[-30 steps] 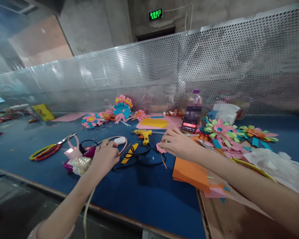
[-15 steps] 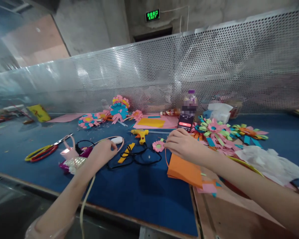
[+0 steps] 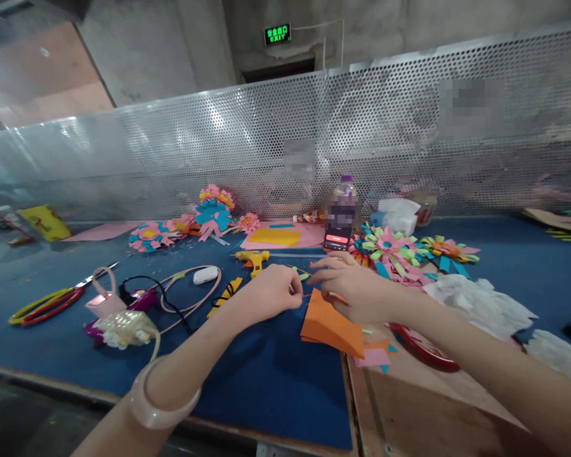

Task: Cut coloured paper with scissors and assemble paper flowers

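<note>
My left hand (image 3: 271, 293) and my right hand (image 3: 349, 287) meet over the blue table (image 3: 266, 381). A thin orange paper strip (image 3: 307, 295) runs between them. My left fingers are pinched shut at its end, and my right thumb and fingers close on its other part. Small green paper bits (image 3: 304, 276) lie by the fingertips. A stack of orange paper (image 3: 330, 325) rests just below both hands. The small pink flower seen before is hidden. A pale bangle (image 3: 164, 406) sits on my left wrist.
A yellow glue gun (image 3: 252, 258), a phone (image 3: 337, 238) and a bottle (image 3: 345, 197) stand behind the hands. Scissors (image 3: 42, 302), a pink hoop (image 3: 190, 295) and black cable lie left. Paper flowers (image 3: 390, 247), white tissue (image 3: 476, 306) and a wooden board (image 3: 433, 406) are right. A perforated metal screen (image 3: 219, 146) backs the table.
My left hand left the cable and hoop at the left and moved right to meet my right hand. The view shifted right, and the small pink flower went out of sight.
</note>
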Demonstrator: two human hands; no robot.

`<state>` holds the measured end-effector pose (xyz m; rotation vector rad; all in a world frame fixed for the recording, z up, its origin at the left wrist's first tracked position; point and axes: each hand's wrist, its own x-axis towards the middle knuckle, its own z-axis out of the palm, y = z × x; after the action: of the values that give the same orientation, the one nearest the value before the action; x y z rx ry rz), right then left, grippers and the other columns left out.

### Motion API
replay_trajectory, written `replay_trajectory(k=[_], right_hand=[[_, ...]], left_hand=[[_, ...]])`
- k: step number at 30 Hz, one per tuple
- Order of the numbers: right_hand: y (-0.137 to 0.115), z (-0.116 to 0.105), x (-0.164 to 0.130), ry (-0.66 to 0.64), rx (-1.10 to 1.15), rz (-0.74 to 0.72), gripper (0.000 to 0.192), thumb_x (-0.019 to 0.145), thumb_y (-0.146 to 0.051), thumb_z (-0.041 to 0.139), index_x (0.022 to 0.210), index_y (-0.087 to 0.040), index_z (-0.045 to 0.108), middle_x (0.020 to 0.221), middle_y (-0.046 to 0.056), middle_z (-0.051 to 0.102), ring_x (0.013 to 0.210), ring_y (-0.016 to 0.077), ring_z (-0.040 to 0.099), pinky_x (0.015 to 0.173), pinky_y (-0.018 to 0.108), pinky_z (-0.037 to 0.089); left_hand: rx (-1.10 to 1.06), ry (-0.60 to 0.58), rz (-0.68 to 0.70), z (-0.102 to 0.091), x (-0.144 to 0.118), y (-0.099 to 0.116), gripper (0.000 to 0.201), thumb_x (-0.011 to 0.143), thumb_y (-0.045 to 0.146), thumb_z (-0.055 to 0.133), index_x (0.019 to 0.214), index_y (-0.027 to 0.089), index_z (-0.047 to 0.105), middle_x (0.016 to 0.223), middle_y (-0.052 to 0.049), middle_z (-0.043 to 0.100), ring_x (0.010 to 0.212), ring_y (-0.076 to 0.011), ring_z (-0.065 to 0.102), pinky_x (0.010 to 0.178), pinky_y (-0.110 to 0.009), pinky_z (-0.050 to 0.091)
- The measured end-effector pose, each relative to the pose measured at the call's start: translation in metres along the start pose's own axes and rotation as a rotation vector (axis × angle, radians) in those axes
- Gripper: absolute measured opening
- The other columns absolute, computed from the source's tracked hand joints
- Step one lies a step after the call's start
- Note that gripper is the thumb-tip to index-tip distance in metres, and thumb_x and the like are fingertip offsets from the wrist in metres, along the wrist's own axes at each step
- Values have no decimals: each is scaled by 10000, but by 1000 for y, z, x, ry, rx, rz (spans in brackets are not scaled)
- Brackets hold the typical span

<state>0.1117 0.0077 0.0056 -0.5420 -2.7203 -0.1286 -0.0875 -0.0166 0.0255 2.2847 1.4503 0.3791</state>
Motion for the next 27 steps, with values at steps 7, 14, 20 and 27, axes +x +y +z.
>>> replay_trajectory(k=[7,14,20,27], right_hand=[[-1,-5,-1,-176,56,35,131,688,-110,468,607,-150,562,679,41,573,743,155,473,797,340,306],[-7,-9,-1,-232,13,47,137,684,-129,464,552,-154,493,666,42,544,693,147,426,728,315,310],[-8,-5,-1,-279,-91,89,101,667,-174,483,615,-141,562,659,54,554,667,153,426,739,334,316],[-10,-7,-2,-281,-78,125,94,634,-163,491,556,-152,542,644,53,552,629,141,430,696,321,335]], left_hand=[[-27,-97,-1,-7,-2,-2,160,654,224,531,735,148,646,729,-32,658,670,-147,591,567,-201,391],[-24,-173,113,-17,2,9,293,796,346,467,921,174,669,828,-18,676,720,-129,576,614,-194,379],[-17,-220,145,3,11,18,375,654,466,642,822,134,687,797,-63,693,737,-161,607,636,-199,401],[37,-176,85,13,18,19,164,663,293,627,730,170,713,713,-38,697,693,-157,601,571,-193,384]])
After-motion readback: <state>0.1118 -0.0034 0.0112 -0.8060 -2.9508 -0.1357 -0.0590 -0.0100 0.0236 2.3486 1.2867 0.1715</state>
